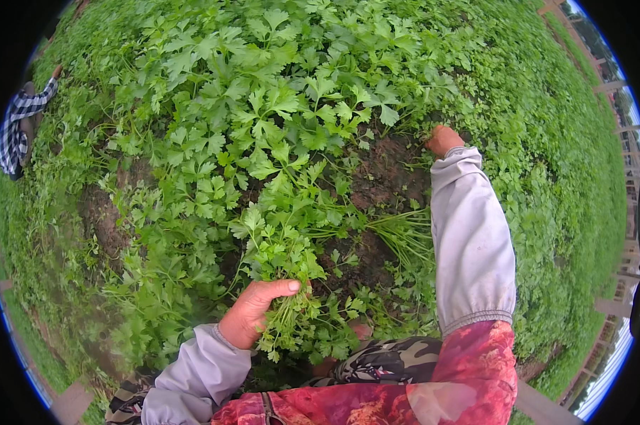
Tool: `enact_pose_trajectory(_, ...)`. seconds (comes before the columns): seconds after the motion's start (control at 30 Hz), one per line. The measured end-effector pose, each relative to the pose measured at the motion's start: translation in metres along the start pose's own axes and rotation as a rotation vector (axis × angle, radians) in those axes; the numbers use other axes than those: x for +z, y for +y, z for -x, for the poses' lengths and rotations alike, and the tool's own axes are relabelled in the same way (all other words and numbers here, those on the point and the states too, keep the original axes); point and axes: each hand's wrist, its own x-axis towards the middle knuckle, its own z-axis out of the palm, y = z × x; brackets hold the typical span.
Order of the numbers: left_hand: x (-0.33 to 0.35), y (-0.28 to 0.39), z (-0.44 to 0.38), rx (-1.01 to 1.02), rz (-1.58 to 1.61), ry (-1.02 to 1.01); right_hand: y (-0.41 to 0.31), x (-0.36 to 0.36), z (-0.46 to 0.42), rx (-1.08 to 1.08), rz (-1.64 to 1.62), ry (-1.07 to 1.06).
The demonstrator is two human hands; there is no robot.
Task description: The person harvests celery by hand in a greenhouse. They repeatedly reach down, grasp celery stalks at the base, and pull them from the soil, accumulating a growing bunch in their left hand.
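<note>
My left hand point(253, 313), low in the middle, is closed around a bunch of green celery-like herb stems point(290, 311). Its thumb lies across the bunch, and leaves stick out above and below the fist. Farther ahead, at the end of my outstretched right arm, my right hand point(444, 141) is curled at the edge of a patch of small leafy seedlings point(471, 111). Its fingertips are hidden among the leaves, so its grip is unclear. Between the hands, a bundle of long-stemmed herbs point(405, 234) lies on its side, partly behind my right sleeve. Brown soil point(386, 170) shows beside my right hand.
Tall, broad-leaved herb plants point(277, 106) stand thickly ahead. Another person in a checked shirt point(25, 117) is at the far left, one arm reaching into the greenery. My camouflage-clad knee point(391, 358) is close below. Pale posts point(612, 307) line the right rim.
</note>
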Motion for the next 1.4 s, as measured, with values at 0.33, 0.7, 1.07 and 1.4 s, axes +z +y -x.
enact_pose_trajectory(0.33,0.003,-0.001,0.001,-0.010,0.019,-0.015,-0.033,0.020,0.004,0.002,-0.037,-0.291)
enact_pose_trajectory(0.7,0.004,-0.006,-0.004,0.030,-0.148,0.009,-0.035,0.009,0.036,-0.399,-0.055,0.500)
enact_pose_trajectory(1.07,0.003,-0.009,-0.007,0.050,-0.111,0.027,-0.096,0.033,0.000,-0.220,0.323,0.369)
enact_pose_trajectory(1.4,-0.005,-0.010,-0.010,0.025,-0.135,0.004,-0.105,0.020,-0.006,-0.267,0.138,0.176)
